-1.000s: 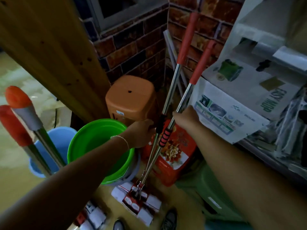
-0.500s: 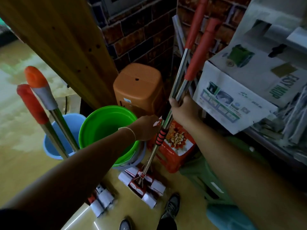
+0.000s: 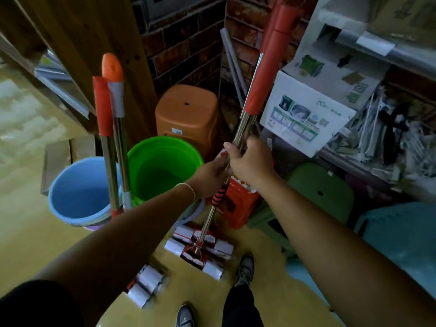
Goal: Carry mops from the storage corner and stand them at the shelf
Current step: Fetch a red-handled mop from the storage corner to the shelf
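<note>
Two flat mops with steel poles and red grips (image 3: 262, 81) are gathered together in the brick corner, their packaged heads (image 3: 200, 249) on the yellow floor. My right hand (image 3: 250, 161) grips both poles just below the red sleeves. My left hand (image 3: 212, 175) holds the poles right under it, above the red-and-black ribbed collar (image 3: 218, 195). Two more mops (image 3: 111, 109) with red and orange tops stand upright at the left, beside the wooden shelf post (image 3: 94, 43); their heads (image 3: 146, 284) lie on the floor.
A blue bucket (image 3: 59, 197) and a green bucket (image 3: 141, 147) sit between the two mop pairs. Behind are an orange stool (image 3: 186, 114) and a red stool (image 3: 240, 204). A mop box (image 3: 306, 114), a green stool (image 3: 320, 190) and a cluttered rack crowd the right. My shoes (image 3: 245, 267) stand near the mop heads.
The two held poles have come together into one bundle. My left hand has slid up to meet my right on them. The view has shifted, bringing the left mops closer to centre.
</note>
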`<state>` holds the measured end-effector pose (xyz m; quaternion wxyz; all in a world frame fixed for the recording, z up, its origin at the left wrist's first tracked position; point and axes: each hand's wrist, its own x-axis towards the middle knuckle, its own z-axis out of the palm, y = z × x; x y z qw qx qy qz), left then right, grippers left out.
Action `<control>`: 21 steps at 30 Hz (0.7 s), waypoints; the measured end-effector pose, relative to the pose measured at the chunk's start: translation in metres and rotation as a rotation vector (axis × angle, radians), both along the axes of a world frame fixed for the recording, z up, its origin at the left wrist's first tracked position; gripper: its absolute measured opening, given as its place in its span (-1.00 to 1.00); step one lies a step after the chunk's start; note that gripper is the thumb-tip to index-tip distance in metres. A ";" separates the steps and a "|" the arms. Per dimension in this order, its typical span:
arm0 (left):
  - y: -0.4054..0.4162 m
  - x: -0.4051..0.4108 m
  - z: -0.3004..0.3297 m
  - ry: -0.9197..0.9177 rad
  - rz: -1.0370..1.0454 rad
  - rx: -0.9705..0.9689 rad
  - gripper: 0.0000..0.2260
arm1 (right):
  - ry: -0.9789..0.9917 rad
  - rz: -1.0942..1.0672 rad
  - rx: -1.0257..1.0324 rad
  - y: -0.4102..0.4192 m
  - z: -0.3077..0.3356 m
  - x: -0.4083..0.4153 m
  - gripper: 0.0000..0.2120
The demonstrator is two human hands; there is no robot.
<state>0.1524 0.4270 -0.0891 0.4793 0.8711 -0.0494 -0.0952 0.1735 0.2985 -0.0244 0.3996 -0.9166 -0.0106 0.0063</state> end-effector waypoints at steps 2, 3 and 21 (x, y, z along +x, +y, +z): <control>0.010 -0.022 0.003 -0.021 0.000 0.013 -0.71 | -0.020 -0.017 -0.026 0.010 0.005 -0.025 -0.65; 0.013 -0.032 0.005 -0.033 -0.008 0.030 -0.72 | -0.027 -0.023 -0.038 0.015 0.008 -0.038 -0.66; 0.004 -0.177 0.036 -0.065 -0.006 0.242 -0.67 | -0.092 0.068 -0.061 0.018 0.021 -0.190 -0.62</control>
